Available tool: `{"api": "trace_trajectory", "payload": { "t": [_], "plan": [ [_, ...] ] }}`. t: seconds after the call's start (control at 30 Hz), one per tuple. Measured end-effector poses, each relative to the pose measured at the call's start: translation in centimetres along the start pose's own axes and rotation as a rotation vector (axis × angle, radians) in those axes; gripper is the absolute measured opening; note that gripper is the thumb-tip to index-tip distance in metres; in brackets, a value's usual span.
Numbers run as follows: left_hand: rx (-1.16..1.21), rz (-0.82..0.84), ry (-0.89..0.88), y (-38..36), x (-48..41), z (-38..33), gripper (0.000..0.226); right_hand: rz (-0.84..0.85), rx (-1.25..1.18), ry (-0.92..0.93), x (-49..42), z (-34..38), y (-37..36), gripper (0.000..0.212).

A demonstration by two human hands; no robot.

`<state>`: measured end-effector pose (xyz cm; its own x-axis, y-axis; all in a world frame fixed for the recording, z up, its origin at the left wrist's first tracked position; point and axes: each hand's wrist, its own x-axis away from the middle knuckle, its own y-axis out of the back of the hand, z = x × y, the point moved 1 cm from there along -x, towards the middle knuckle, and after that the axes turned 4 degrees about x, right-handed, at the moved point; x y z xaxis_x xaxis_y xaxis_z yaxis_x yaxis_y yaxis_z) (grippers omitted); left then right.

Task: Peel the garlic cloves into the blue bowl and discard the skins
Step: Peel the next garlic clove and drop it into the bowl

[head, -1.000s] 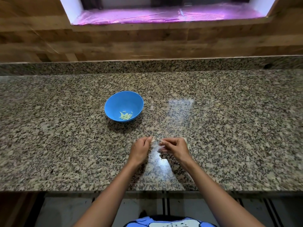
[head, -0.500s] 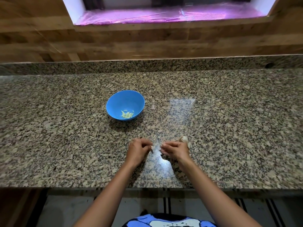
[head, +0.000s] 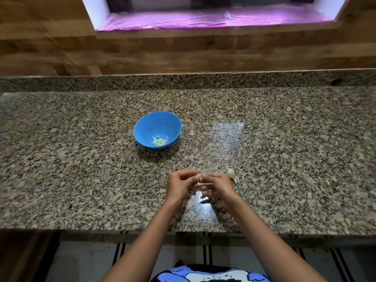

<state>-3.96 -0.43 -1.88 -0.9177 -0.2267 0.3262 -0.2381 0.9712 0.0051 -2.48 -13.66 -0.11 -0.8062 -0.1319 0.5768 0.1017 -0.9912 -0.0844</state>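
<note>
The blue bowl (head: 157, 128) stands on the granite counter and holds several pale peeled garlic cloves (head: 159, 141) at its bottom. Nearer the front edge, my left hand (head: 179, 185) and my right hand (head: 218, 186) meet fingertip to fingertip, both pinching one small garlic clove (head: 199, 177) between them. The clove is mostly covered by my fingers. A garlic bulb (head: 231, 173) lies on the counter just behind my right hand, partly hidden by it.
The granite counter (head: 81, 169) runs the full width, with a raised granite back ledge (head: 183, 81) and a wooden wall behind. Small bits of skin lie around my hands. The counter's front edge (head: 122, 230) is just below my wrists.
My hands have closed together from a small gap to touching at the fingertips around the clove. The garlic bulb behind my right hand has come into view.
</note>
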Motion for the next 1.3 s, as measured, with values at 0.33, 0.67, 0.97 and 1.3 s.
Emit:
{"api": "trace_trajectory", "payload": {
  "t": [0.33, 0.67, 0.97, 1.3],
  "plan": [
    [0.520, 0.089, 0.178, 0.2, 0.5, -0.7, 0.028, 0.131, -0.037, 0.032, 0.3, 0.3, -0.1, 0.016],
    [0.675, -0.062, 0.233, 2.5, -0.5, 0.1, 0.025, -0.018, -0.123, -0.045, 0.0, -0.8, 0.0, 0.011],
    [-0.728, -0.296, -0.281, 6.6, -3.7, 0.9, 0.028, -0.140, -0.091, 0.019, -0.1, -1.0, 1.4, 0.012],
    [-0.935, 0.270, -0.386, -3.6, -2.6, 3.5, 0.054, -0.414, -0.308, 0.085, 1.3, -3.0, 3.9, 0.011]
  ]
}}
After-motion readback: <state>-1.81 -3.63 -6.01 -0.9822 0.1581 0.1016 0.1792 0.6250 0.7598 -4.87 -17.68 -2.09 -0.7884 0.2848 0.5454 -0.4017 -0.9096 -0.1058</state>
